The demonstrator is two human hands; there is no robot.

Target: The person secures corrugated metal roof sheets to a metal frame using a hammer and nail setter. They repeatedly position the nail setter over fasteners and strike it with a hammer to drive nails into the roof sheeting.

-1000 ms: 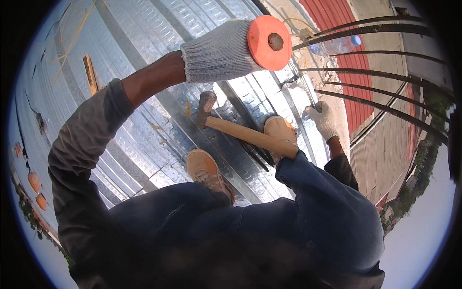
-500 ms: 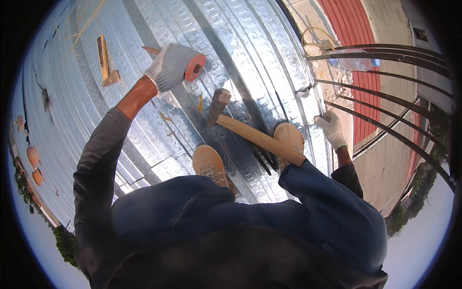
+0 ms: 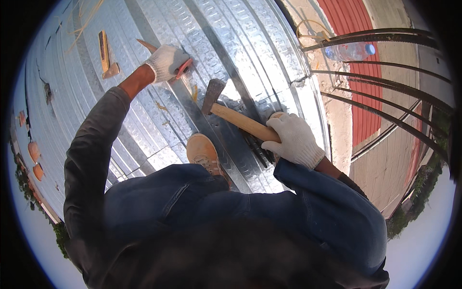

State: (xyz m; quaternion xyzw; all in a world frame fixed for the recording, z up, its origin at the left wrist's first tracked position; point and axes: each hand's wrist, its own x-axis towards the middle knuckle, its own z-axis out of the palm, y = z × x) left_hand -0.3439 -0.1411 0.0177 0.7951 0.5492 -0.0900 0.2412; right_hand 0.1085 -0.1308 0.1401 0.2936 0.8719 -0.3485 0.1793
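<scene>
In my left hand, gloved in white knit, is a chisel with a red round guard; the fingers are closed round it. A rust-coloured pointed piece shows past the far side of that hand, and I cannot tell whether it belongs to the chisel. My right hand, gloved alike, is closed on the lower end of a hammer's wooden handle. The dark steel hammer head points away from me, between both hands, over ribbed metal sheeting.
Another short-handled tool lies far left on the sheeting. Dark rods lie by my feet. On the right, several long ribbed steel bars jut across the concrete edge, beside a clear plastic bottle and yellow wire.
My right hand has come from the sheeting's right edge onto the hammer handle, and the hammer has shifted slightly up and left. My left hand has tilted the chisel and moved slightly left.
</scene>
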